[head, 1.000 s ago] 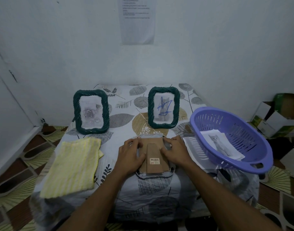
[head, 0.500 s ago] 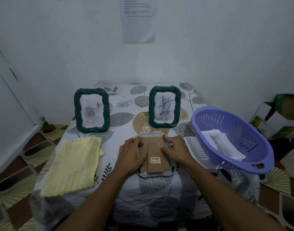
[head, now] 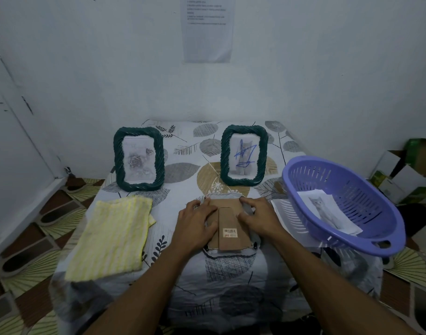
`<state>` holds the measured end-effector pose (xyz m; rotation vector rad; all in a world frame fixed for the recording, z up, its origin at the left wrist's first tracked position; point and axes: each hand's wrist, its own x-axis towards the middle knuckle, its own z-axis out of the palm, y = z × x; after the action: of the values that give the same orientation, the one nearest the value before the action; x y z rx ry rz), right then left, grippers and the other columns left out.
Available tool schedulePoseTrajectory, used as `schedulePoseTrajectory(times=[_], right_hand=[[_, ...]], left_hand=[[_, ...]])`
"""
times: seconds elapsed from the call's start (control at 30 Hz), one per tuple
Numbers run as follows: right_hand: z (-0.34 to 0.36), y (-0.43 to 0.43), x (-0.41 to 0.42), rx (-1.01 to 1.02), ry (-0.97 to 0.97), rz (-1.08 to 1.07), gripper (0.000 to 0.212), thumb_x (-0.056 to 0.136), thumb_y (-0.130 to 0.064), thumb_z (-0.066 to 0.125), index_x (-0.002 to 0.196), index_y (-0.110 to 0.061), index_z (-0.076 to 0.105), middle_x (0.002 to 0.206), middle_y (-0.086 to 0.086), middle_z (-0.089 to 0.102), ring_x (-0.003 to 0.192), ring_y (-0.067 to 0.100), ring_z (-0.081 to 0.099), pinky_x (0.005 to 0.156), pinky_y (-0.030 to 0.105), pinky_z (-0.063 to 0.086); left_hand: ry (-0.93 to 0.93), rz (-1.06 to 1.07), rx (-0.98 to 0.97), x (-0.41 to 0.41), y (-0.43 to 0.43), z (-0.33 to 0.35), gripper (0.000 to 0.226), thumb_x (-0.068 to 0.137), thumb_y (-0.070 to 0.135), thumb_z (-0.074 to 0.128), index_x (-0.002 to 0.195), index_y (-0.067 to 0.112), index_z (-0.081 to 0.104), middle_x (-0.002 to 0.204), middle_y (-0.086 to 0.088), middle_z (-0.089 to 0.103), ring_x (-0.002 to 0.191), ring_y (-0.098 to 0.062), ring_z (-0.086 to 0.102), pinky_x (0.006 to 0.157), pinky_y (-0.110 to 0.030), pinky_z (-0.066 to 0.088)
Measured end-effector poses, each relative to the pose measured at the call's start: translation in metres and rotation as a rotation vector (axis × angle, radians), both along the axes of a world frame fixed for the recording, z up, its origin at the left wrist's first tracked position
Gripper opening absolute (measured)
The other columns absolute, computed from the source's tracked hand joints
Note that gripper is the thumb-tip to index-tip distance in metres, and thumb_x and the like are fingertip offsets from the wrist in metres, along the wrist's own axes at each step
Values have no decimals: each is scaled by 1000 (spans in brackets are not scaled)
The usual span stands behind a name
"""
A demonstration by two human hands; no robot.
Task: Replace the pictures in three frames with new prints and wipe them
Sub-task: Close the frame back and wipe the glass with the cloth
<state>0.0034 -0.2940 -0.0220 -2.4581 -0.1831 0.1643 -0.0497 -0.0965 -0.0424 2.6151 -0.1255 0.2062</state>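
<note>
A third frame [head: 228, 226] lies face down at the table's middle, its brown cardboard back and stand with a barcode sticker facing up. My left hand [head: 197, 223] rests on its left side and my right hand [head: 257, 218] on its right side, fingers flat on the backing and reaching its far corners. Two dark green rope-edged frames stand behind: the left frame [head: 138, 158] shows a rose print, the right frame [head: 243, 154] a cat print scribbled over in blue. A yellow striped cloth [head: 113, 235] lies at the left.
A purple plastic colander basket [head: 366, 228] at the right holds a cat print [head: 327, 211] and sits on white paper [head: 279, 209]. The small table [head: 231, 274] has a leaf-patterned cover. Cardboard boxes [head: 405, 172] stand on the floor at far right. A wall is close behind.
Both hands stay on the face-down frame; the fingers have shifted slightly along its upper edge. The frame has not moved.
</note>
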Motion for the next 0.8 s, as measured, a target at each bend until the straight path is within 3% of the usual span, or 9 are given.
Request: schedulePoseTrajectory(times=[0.2,0.33,0.43,0.6,0.7,0.8], right_hand=[[-1,0,2,26,7,12,71,66,-50,58,134,-31,55,134,8,54,121,26,52,98,42,47],[3,-2,-4,121,-49,-20,53,84,-22,66,136,-16,54,127,11,58,115,27,56,88,33,46],[5,-7,-15,143,-120,-36,45,86,-14,64,131,-14,57,121,10,59,104,23,59,82,26,44],[5,-16,-43,42,-236,40,23,83,-16,65,106,-17,69,101,-2,48,92,14,53,78,24,41],[2,-22,-64,17,-280,25,17,82,-19,67,99,-19,69,95,-5,48,88,10,48,73,23,38],[-4,-25,-84,9,-315,-14,13,82,-24,68,95,-20,69,90,-6,50,85,10,50,71,23,36]], left_hand=[[15,-9,-26,-1,0,2,59,79,45,36,135,29,49,155,5,31,138,-18,23,108,-37,21],[19,-14,-105,-1,3,1,55,85,44,41,138,28,46,154,5,33,137,-16,24,108,-36,20],[-17,-29,-185,-5,7,4,49,94,33,52,140,20,44,151,1,37,136,-17,29,110,-34,24],[-123,-11,-119,-21,8,1,37,83,37,56,113,15,59,122,-2,57,114,-21,46,93,-31,39],[-175,4,-106,-39,4,-2,19,83,27,64,97,16,57,105,2,54,100,-17,46,80,-22,32],[-233,53,-101,-63,-2,-4,20,81,25,68,85,18,50,93,3,48,88,-14,43,73,-21,30]])
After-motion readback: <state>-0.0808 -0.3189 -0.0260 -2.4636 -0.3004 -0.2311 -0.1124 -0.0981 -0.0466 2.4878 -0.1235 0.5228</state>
